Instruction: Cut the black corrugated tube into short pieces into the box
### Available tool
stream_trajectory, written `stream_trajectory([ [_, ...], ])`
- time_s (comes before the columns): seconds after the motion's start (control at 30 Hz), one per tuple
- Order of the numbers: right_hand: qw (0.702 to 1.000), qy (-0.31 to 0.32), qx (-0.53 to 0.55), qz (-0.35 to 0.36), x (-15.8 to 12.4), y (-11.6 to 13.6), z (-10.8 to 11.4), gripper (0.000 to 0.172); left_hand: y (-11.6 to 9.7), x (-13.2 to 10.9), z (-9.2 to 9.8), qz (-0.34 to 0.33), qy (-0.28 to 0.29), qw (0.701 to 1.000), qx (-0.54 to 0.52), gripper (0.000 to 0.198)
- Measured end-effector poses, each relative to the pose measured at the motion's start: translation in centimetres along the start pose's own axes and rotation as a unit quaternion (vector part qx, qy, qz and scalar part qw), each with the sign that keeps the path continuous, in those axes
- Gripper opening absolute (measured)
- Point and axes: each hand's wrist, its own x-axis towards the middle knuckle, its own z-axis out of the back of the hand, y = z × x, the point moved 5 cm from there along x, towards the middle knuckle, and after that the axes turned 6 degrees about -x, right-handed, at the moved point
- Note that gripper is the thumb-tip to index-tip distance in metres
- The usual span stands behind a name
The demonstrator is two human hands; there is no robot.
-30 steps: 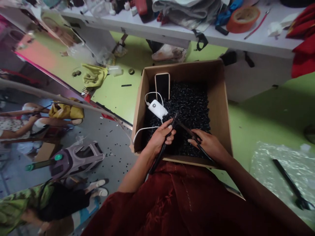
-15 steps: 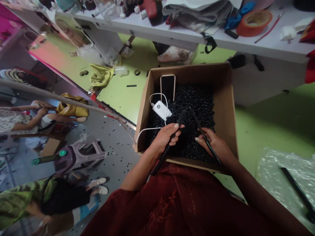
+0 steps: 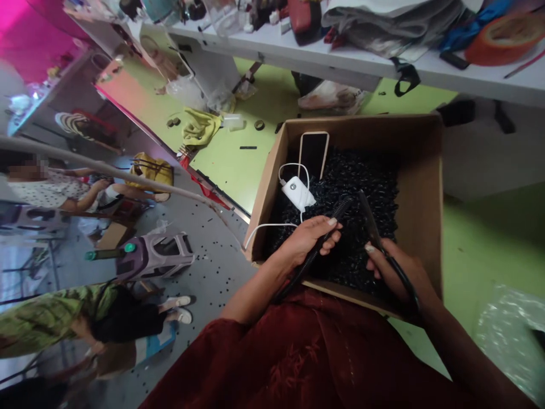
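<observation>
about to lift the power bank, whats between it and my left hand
In the head view, a short run of white cable and loose black pieces lie between the white power bank and the left hand.

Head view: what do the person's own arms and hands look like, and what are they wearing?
Both forearms are bare, and the left hand and right hand wear no gloves; the fingernails look pale. No watch or bracelet shows. The person wears a dark red garment with tone-on-tone floral embroidery.
</observation>
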Motion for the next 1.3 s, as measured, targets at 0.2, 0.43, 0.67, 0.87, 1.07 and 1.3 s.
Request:
stream_trajectory([
  [0.2,1.000,-0.013,0.011,-0.015,-0.1,-0.1,0.3,0.034,-0.6,0.1,-0.6,-0.006,0.025,1.000,0.015,0.032],
  [0.43,0.999,-0.029,0.017,-0.029,0.6,-1.3,-0.5,0.042,-0.9,0.1,-0.3,-0.033,-0.003,0.994,0.100,0.031],
  [0.67,0.998,-0.047,0.028,-0.027,0.9,-1.8,-0.9,0.055,-0.9,0.3,0.1,-0.030,0.008,0.995,0.094,0.040],
  [0.87,0.997,-0.068,0.038,0.003,1.1,-2.9,-1.3,0.064,-0.5,0.7,0.2,-0.028,0.022,0.997,0.065,0.040],
  [1.07,0.998,-0.051,0.023,-0.032,1.0,-3.1,-0.8,0.063,0.0,0.7,-0.2,-0.040,0.025,0.996,0.080,0.040],
  [1.3,0.998,-0.040,0.025,-0.051,1.0,-2.6,-0.4,0.064,0.3,0.9,0.1,-0.015,0.020,0.997,0.073,0.042],
])
